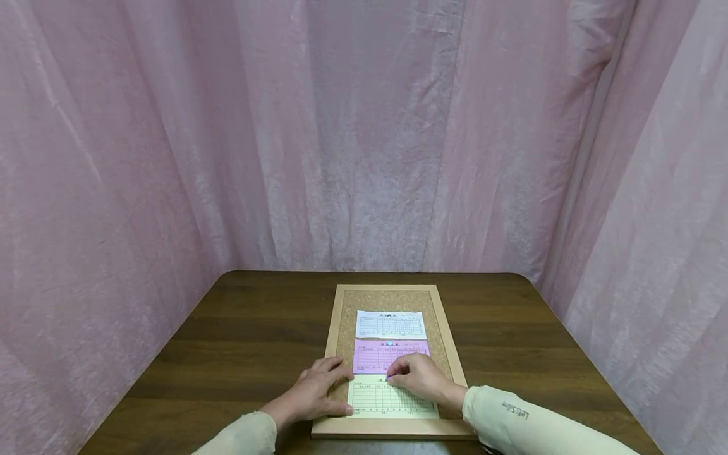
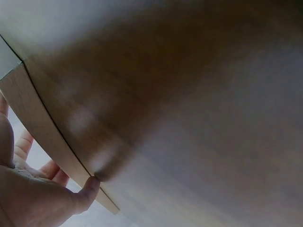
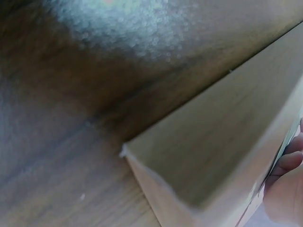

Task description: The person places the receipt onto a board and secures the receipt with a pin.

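A cork board point(image 1: 387, 299) with a pale wooden frame lies on the table, bearing three printed form slips in a column. At the top is a white slip point(image 1: 370, 325), then a pink slip point(image 1: 366, 359), and nearest me a yellow slip point(image 1: 370, 398). My right hand point(image 1: 421, 378) pinches a small purple push pin point(image 1: 388, 378) at the yellow slip's top edge. Spread over the board's left side, my left hand point(image 1: 318, 387) has its thumb and fingertips at the yellow slip's left edge. The left wrist view shows that hand point(image 2: 42, 194) beside the wooden frame.
A dark pin point(image 1: 389, 315) sits at the white slip's top, and a pale bluish-green pin point(image 1: 390, 344) at the pink slip's top. The brown wooden table point(image 1: 256, 335) extends around the board. Pink curtains point(image 1: 364, 139) hang behind and along both sides.
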The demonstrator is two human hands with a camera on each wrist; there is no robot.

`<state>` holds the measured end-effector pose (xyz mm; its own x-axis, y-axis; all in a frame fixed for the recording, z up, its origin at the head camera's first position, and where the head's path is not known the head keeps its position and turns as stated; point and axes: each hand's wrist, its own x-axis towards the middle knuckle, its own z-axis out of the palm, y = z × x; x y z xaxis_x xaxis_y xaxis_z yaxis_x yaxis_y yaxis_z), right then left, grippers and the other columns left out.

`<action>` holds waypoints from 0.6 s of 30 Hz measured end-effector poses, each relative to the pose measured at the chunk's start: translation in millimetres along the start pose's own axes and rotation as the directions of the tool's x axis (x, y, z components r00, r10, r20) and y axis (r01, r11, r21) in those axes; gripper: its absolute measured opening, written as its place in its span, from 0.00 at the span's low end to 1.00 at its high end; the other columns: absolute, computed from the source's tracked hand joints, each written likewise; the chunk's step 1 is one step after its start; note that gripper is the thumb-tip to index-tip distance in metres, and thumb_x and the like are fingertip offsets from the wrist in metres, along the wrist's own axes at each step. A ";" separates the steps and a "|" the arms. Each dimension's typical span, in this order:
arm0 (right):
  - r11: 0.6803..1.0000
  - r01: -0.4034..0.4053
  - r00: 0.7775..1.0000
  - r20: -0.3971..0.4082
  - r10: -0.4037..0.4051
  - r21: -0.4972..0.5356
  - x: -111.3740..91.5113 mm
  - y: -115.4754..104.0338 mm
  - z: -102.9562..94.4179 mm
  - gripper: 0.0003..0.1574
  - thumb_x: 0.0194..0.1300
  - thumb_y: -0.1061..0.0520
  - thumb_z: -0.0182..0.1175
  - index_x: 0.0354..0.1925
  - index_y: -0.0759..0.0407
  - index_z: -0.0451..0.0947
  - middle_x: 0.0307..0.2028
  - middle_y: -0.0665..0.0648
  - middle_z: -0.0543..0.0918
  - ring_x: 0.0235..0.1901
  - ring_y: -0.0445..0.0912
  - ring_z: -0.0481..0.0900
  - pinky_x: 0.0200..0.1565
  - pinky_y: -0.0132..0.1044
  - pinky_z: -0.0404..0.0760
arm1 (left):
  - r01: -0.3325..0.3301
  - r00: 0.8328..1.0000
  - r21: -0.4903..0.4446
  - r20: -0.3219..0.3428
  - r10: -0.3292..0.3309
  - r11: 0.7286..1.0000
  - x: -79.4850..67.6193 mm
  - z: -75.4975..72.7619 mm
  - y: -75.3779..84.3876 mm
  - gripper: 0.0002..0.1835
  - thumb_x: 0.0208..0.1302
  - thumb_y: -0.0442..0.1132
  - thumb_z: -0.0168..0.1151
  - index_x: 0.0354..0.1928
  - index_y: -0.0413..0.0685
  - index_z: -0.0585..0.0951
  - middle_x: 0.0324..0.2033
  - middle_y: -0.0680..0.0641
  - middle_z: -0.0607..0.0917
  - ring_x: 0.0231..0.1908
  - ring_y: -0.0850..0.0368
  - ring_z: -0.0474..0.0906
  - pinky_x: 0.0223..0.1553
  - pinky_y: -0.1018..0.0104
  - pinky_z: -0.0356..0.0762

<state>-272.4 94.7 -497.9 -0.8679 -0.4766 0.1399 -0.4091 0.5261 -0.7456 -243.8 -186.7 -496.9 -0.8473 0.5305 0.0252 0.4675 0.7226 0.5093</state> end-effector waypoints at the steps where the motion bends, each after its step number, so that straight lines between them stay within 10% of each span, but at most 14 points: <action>1: 1.000 0.001 1.000 0.001 -0.001 0.002 0.0 0.0 -0.1 0.05 0.59 0.59 0.69 0.31 0.61 0.86 0.25 0.43 0.82 0.28 0.35 0.75 0.33 0.31 0.74 | -0.001 1.000 0.004 -0.001 0.001 1.000 0.0 0.0 0.0 0.32 0.54 0.66 0.70 0.58 0.60 0.79 0.70 0.38 0.65 0.69 0.37 0.57 0.59 0.31 0.59; 18: 1.000 -0.016 1.000 -0.025 0.016 0.002 -1.3 -0.8 0.4 0.02 0.58 0.60 0.70 0.32 0.57 0.88 0.28 0.44 0.86 0.32 0.37 0.78 0.37 0.33 0.76 | -0.002 1.000 -0.013 0.001 0.002 1.000 -0.8 -0.6 1.5 0.31 0.55 0.64 0.70 0.58 0.59 0.78 0.70 0.37 0.64 0.69 0.36 0.56 0.60 0.29 0.57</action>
<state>-270.9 94.6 -497.8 -0.8812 -0.4504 0.1438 -0.3942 0.5321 -0.7493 -242.6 -186.3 -495.6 -0.8461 0.5324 0.0253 0.4657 0.7155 0.5208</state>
